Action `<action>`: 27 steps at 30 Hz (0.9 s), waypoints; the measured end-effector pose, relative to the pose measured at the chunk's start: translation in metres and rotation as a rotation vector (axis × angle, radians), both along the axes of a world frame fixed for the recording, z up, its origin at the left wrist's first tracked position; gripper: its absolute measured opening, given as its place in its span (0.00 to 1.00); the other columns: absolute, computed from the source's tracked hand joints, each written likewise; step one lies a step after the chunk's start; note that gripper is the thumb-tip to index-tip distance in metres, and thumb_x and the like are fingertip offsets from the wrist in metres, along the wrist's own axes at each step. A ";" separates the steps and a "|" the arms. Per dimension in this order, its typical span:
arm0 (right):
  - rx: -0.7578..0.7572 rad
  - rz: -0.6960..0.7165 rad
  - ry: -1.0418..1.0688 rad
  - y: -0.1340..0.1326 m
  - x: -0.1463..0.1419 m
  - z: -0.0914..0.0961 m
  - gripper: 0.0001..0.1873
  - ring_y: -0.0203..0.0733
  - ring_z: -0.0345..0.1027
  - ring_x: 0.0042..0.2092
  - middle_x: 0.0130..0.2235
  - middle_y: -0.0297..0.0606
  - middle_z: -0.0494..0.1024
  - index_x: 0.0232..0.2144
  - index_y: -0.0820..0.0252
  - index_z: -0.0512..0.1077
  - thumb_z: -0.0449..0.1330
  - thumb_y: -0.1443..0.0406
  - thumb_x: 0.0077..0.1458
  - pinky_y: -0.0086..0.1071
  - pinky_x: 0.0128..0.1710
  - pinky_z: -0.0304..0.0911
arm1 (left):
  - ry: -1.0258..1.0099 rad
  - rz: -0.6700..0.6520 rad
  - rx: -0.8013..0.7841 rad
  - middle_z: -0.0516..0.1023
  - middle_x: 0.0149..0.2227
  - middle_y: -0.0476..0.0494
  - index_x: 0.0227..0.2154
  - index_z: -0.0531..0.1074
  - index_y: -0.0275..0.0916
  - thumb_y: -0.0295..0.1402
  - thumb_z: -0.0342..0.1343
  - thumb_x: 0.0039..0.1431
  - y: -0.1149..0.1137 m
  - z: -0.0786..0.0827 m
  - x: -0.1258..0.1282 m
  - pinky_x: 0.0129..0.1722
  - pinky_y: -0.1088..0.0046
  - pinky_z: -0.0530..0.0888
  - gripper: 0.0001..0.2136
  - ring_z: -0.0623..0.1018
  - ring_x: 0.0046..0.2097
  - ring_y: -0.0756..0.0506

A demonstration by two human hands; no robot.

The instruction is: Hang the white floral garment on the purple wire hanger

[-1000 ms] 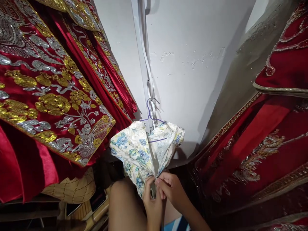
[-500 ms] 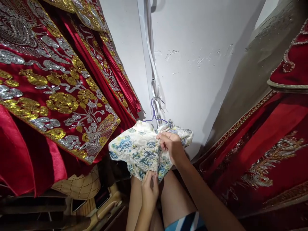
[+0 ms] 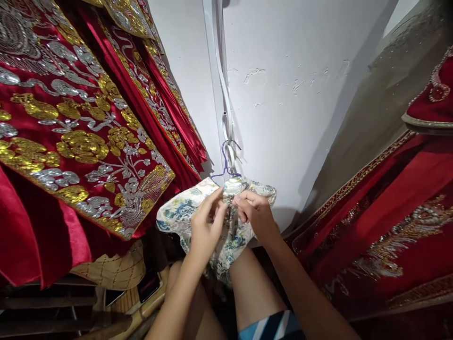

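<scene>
A white short garment with blue and green flowers [image 3: 182, 208] hangs on a purple hanger [image 3: 225, 165] in front of my knees. Its front is parted near the neck, with folds running down the middle. My right hand [image 3: 256, 210] is closed, thumb and forefinger pinching the garment's front edge just below the collar. Close beside it on the left, my left hand [image 3: 208, 217] is over the upper front, its fingers curved and the thumb and forefinger tips apart. Both hands hide part of the cloth between them.
The hanger's hook hangs from a white strap [image 3: 222, 85] against a pale wall [image 3: 283, 132]. Red garments with gold and silver sequins [image 3: 85, 146] hang at left; another red beaded garment [image 3: 382, 236] is at right. A bamboo seat [image 3: 129, 302] with dark phone-like objects stands lower left.
My left hand has gone up from the garment's lower front to near the collar, beside my right hand. The front edges have parted and the cloth has shifted slightly left.
</scene>
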State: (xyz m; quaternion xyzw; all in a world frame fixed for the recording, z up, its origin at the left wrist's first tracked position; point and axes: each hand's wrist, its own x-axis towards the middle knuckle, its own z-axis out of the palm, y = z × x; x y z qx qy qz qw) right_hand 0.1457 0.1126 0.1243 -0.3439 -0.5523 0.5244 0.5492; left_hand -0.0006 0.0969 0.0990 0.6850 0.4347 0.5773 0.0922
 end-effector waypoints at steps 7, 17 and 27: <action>0.196 -0.187 -0.301 0.023 -0.013 -0.047 0.15 0.33 0.50 0.20 0.17 0.26 0.59 0.21 0.56 0.61 0.55 0.58 0.56 0.29 0.22 0.45 | 0.127 0.105 0.068 0.77 0.33 0.48 0.36 0.73 0.38 0.31 0.54 0.64 0.001 0.035 0.005 0.35 0.75 0.70 0.04 0.75 0.34 0.50; -0.172 0.057 -0.044 -0.025 -0.019 -0.133 0.15 0.30 0.47 0.20 0.17 0.24 0.56 0.20 0.57 0.62 0.58 0.57 0.53 0.28 0.21 0.43 | -1.254 0.313 -0.188 0.74 0.27 0.48 0.31 0.72 0.35 0.28 0.51 0.62 -0.008 -0.014 -0.078 0.36 0.76 0.73 0.07 0.75 0.30 0.51; -0.260 0.077 0.067 -0.053 -0.001 -0.135 0.10 0.29 0.48 0.18 0.14 0.23 0.57 0.20 0.58 0.63 0.57 0.62 0.49 0.27 0.20 0.44 | -1.309 0.224 -0.555 0.79 0.29 0.45 0.34 0.76 0.37 0.25 0.59 0.47 -0.027 -0.123 -0.022 0.37 0.74 0.74 0.09 0.79 0.35 0.46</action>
